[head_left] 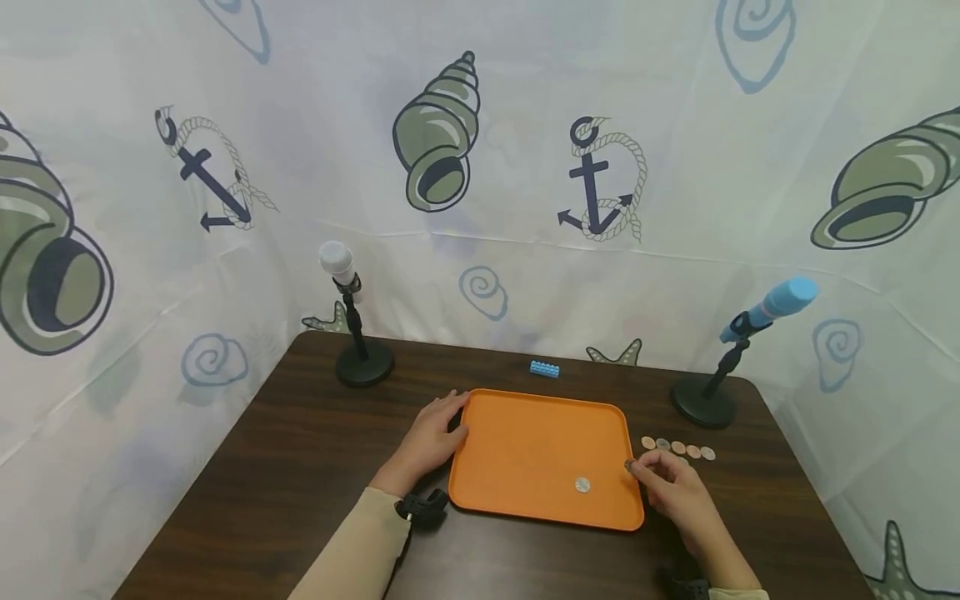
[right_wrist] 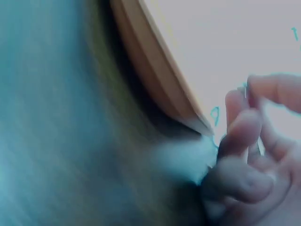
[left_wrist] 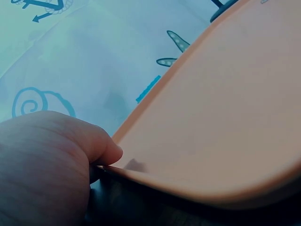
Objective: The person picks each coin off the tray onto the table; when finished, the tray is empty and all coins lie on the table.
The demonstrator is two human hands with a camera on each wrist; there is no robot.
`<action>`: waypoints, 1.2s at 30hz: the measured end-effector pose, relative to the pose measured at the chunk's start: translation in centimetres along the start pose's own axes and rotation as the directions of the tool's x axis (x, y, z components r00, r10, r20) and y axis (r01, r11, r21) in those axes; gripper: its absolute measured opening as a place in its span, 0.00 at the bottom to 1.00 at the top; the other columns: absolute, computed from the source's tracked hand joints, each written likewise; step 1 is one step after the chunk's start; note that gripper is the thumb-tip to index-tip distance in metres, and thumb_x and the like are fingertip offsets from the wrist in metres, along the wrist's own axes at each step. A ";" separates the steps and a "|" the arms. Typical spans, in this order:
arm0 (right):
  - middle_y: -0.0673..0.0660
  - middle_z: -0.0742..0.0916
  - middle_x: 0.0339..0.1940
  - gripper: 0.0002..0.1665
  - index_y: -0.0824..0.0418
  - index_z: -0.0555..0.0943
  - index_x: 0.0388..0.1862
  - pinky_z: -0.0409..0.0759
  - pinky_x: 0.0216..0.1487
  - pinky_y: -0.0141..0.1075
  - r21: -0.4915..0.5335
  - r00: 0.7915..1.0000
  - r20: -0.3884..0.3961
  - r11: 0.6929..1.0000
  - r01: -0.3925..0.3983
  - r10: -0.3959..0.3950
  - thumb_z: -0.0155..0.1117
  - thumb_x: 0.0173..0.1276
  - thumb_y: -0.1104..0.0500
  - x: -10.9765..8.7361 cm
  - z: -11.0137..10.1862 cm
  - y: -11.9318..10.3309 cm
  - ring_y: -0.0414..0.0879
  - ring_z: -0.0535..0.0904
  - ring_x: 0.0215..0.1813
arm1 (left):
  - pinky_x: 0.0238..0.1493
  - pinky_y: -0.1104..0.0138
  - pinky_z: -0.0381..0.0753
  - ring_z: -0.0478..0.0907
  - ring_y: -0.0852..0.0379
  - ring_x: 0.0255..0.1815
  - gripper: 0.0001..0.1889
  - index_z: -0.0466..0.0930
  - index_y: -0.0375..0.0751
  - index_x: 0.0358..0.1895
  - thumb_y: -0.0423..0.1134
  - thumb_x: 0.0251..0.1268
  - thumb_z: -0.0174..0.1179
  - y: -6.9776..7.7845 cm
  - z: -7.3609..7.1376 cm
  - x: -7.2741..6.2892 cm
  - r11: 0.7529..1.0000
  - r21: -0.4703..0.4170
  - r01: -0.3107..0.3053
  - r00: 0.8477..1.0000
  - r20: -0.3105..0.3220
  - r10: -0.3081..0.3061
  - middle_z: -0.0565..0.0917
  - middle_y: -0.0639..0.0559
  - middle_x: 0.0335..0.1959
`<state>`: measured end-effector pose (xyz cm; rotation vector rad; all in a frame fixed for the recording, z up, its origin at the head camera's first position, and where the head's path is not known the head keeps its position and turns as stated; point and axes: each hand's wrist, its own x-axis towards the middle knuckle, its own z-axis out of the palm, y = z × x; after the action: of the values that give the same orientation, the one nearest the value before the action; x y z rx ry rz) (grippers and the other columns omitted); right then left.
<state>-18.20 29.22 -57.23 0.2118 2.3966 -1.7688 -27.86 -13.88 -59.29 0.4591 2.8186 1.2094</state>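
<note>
An orange tray [head_left: 525,458] lies on the dark wooden table, with one silver coin [head_left: 582,484] towards its front right. My left hand [head_left: 429,437] rests at the tray's left edge, fingers extended towards the far corner. In the left wrist view, a fingertip [left_wrist: 110,153] overlaps the rim. Over the tray's right rim, my right hand [head_left: 671,483] pinches a small dark coin [head_left: 628,465] between thumb and fingers. The right wrist view catches this coin [right_wrist: 244,89] nearly edge-on at the fingertips. Several coins [head_left: 678,447] lie in a row just beyond the right hand.
A light blue ridged block [head_left: 544,368] lies behind the tray. At the back left stands a black stand [head_left: 364,362] with a white-topped piece; a similar stand [head_left: 703,400] with a blue-topped piece is at the right. A patterned sheet [head_left: 525,167] hangs around the table.
</note>
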 end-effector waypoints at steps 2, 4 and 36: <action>0.51 0.84 0.33 0.24 0.65 0.80 0.55 0.71 0.23 0.31 0.066 0.999 -0.024 0.998 -0.024 0.026 0.73 0.78 0.47 0.3 0.4 0.3 0.41 0.72 0.25 | 0.91 0.40 0.52 0.59 0.44 0.90 0.33 0.67 0.48 0.85 0.44 0.83 0.62 0.0 -0.3 -0.1 1.000 -0.001 0.000 1.000 -0.006 0.000 0.71 0.48 0.85; 0.50 0.85 0.34 0.24 0.63 0.79 0.57 0.71 0.22 0.30 0.092 0.998 -0.045 0.995 -0.029 0.033 0.74 0.77 0.47 0.6 0.6 0.4 0.41 0.74 0.26 | 0.90 0.39 0.52 0.58 0.43 0.90 0.33 0.67 0.48 0.85 0.44 0.82 0.63 0.1 -0.7 -0.2 1.000 -0.004 0.009 1.000 -0.010 -0.009 0.70 0.48 0.85; 0.48 0.87 0.29 0.21 0.65 0.87 0.59 0.80 0.21 0.36 -0.212 0.887 -0.452 0.954 -0.210 0.094 0.68 0.82 0.50 0.1 -7.4 3.5 0.43 0.80 0.25 | 0.91 0.39 0.49 0.56 0.43 0.92 0.33 0.66 0.51 0.86 0.46 0.83 0.61 0.1 0.2 0.3 1.000 -0.019 0.005 1.000 0.011 -0.005 0.68 0.48 0.86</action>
<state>-17.85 37.35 -58.33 0.8224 2.7833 -1.4390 -28.04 -13.62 -59.33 0.4553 2.7950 1.2280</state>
